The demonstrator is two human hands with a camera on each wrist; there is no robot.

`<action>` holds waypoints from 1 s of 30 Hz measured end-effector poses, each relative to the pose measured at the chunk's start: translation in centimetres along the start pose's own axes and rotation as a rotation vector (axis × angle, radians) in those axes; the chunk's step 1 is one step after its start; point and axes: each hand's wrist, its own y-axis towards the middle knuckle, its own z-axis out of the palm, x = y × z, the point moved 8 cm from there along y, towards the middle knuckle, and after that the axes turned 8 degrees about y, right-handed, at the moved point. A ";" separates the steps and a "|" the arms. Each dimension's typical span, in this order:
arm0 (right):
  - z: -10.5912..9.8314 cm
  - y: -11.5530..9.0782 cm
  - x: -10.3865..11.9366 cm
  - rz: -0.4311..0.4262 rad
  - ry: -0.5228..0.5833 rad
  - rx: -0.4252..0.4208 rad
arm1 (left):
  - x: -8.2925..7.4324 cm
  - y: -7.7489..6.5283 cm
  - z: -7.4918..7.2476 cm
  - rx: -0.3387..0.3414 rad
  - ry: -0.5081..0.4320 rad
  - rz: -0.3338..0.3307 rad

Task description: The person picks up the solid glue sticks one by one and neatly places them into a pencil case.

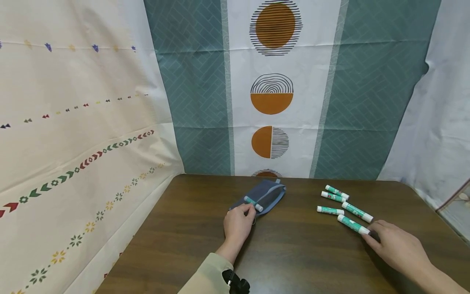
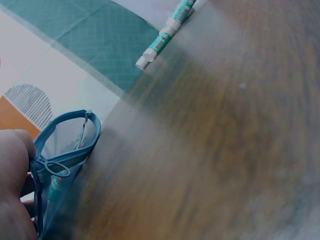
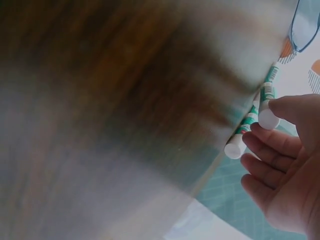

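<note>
My left hand (image 1: pixel 238 226) grips the near edge of a blue zip pouch (image 1: pixel 269 190), whose mouth gapes open in the left wrist view. A green-and-white stick (image 1: pixel 253 203) lies at the pouch near my fingertips; green shows through its see-through side in the left wrist view. At the right, my right hand (image 1: pixel 400 247) pinches the white end of another green-and-white stick (image 1: pixel 352 224) between thumb and forefinger. In the right wrist view, the thumb lies along this stick's white end (image 3: pixel 268 119), with the other fingers loosely bent below it.
Several more green-and-white sticks (image 1: pixel 331 210) lie loosely grouped on the brown wooden table (image 1: pixel 293 253), just beyond my right hand. Patterned cloth (image 1: pixel 271 90) hangs behind the table's far edge, and a cream cloth (image 1: pixel 92 143) hangs along the left side.
</note>
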 end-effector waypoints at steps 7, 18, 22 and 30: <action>-0.2 0.1 0.0 -0.003 0.020 -0.029 | 0.0 0.1 0.1 0.001 -0.001 0.002; -0.5 0.0 0.2 -0.016 0.060 -0.091 | -0.1 0.1 0.0 0.000 -0.003 0.007; -0.7 0.2 0.7 -0.043 0.067 -0.132 | -0.1 0.1 0.1 -0.001 -0.001 0.005; -0.8 1.3 1.7 -0.056 0.078 -0.153 | -0.1 0.1 0.1 0.003 0.005 -0.002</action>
